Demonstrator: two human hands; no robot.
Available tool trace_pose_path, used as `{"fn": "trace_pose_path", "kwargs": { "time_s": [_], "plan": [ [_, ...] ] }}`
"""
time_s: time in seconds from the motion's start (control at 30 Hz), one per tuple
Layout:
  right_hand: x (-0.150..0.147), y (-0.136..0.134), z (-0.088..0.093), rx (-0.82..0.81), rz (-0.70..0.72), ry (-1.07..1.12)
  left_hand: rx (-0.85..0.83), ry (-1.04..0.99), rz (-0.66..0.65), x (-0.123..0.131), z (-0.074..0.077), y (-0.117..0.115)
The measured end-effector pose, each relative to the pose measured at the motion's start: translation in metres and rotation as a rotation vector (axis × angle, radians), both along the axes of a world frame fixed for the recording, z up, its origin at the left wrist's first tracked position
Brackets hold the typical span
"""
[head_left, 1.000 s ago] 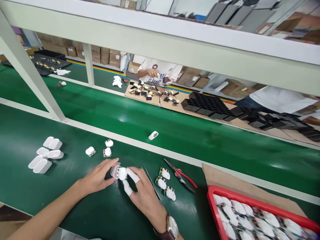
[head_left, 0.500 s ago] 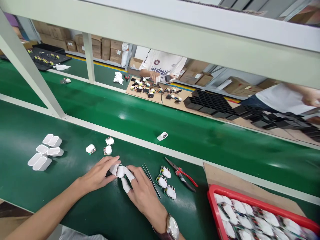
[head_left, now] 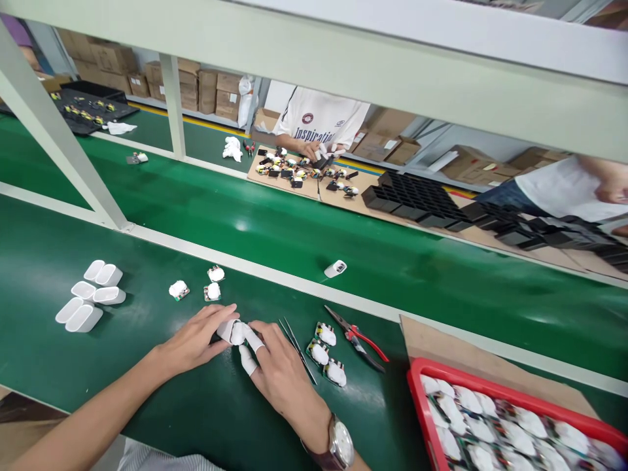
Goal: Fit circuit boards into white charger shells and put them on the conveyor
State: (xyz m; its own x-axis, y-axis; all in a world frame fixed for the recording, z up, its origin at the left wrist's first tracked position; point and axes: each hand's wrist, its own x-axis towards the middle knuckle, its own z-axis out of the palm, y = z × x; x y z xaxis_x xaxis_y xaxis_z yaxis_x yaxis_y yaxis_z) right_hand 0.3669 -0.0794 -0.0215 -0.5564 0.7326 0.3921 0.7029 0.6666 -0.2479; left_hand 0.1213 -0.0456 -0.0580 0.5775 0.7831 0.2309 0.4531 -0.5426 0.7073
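Observation:
My left hand and my right hand meet on the green bench, both closed around one small white charger part. White finger cots cover my right thumb and forefinger, and a watch sits on that wrist. Tweezers lie just right of my right hand. Three small white-capped circuit boards lie beside them, and red-handled pliers further right. Three more boards rest just beyond my left hand.
Several empty white shells stand at the left. A red bin of boards sits at the lower right on cardboard. One white charger rides the belt. Across it a person works over parts beside black trays.
The white charger on the belt has travelled to the right. My hands have stayed together on the part, pressing closer. The view has tilted slightly.

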Motion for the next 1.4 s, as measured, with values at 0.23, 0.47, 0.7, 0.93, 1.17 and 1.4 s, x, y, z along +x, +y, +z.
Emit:
{"fn": "trace_pose_path", "kwargs": {
  "time_s": [0.23,0.47,0.7,0.93,1.17,1.4],
  "plan": [
    [-0.003,-0.001,0.002,-0.009,-0.008,-0.03,-0.082,-0.028,-0.043,0.005,0.003,-0.002],
    [0.005,-0.005,0.008,-0.019,-0.011,-0.019,-0.093,-0.045,-0.038,0.005,-0.006,-0.003],
    [0.005,-0.003,0.01,-0.022,-0.006,-0.048,-0.077,-0.05,-0.036,0.006,-0.003,-0.002],
    [0.003,-0.003,0.006,-0.003,0.012,-0.054,-0.101,-0.057,-0.054,0.006,-0.003,-0.002],
    [-0.005,0.002,-0.01,-0.118,0.031,0.071,-0.158,-0.067,-0.055,0.0,-0.008,-0.001],
    [-0.022,0.013,-0.009,-0.121,-0.009,0.197,-0.317,-0.103,-0.033,-0.005,-0.005,0.0]
  ]
}}
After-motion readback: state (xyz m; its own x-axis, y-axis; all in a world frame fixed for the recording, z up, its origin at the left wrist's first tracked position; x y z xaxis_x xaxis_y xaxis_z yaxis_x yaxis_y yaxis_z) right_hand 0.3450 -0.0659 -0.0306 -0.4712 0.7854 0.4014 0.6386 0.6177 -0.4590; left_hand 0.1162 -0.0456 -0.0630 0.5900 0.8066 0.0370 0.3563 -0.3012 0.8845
